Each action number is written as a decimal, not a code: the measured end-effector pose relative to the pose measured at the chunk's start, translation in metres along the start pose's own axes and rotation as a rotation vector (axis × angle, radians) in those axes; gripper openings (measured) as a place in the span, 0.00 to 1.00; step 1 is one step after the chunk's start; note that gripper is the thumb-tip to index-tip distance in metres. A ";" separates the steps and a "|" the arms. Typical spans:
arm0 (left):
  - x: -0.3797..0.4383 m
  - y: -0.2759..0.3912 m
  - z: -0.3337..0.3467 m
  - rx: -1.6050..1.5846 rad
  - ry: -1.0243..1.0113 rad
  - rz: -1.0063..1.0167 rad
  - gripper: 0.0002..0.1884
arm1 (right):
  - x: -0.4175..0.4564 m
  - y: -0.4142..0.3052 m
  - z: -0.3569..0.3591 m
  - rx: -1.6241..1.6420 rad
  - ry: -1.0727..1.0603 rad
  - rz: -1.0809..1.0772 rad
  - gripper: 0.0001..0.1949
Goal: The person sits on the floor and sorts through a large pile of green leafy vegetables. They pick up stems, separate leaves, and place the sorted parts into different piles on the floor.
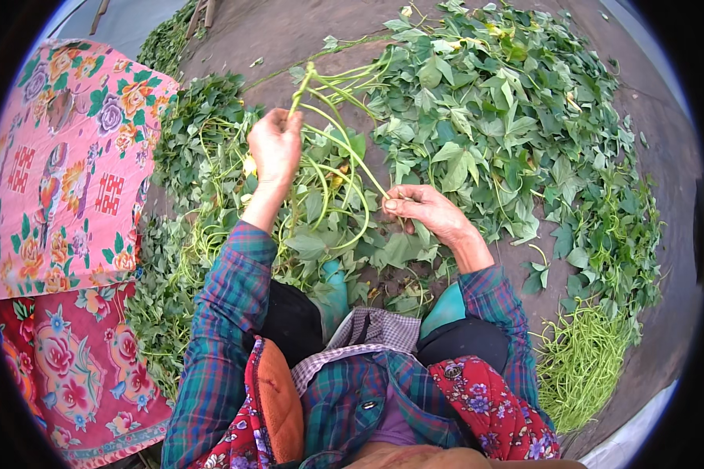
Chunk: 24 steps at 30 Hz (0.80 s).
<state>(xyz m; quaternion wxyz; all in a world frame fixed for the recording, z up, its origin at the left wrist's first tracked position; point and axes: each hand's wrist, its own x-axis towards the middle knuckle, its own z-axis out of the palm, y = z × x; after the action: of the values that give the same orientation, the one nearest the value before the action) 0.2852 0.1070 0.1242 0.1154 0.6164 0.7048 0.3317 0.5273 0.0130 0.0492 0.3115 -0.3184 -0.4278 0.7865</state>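
My left hand [277,143] is closed around a thick green vine stem [306,82], whose top end sticks up above my fingers. Several long, thin leaf stalks [343,140] branch from it and curve to the right and downward. My right hand [425,212] pinches one of these stalks between thumb and fingers, lower and to the right of my left hand. A broad green leaf [402,250] hangs just below the right hand. Under and between both hands lie more leafy vines [311,243].
A big heap of green leaves [463,117] covers the ground at upper right. Stripped thin stalks [584,363] form a pile at lower right. Leafy vines [205,94] stretch down the left, beside pink floral cloth [94,228] and red floral cloth [73,375].
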 end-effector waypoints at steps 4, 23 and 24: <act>0.014 -0.016 -0.013 -0.046 0.056 -0.070 0.12 | -0.008 0.004 -0.020 -0.174 0.016 -0.166 0.12; -0.025 0.060 0.029 -0.217 -0.062 0.094 0.12 | -0.001 0.031 -0.120 -0.792 1.318 -0.291 0.17; -0.036 0.067 0.032 -0.240 -0.048 0.106 0.12 | 0.002 0.034 -0.120 -0.877 1.316 -0.198 0.16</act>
<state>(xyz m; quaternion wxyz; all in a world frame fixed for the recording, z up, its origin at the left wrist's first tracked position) 0.3644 0.0849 0.1323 0.1877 0.6423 0.6234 0.4044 0.6105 0.0560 -0.0327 0.4149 -0.7715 -0.4529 0.1658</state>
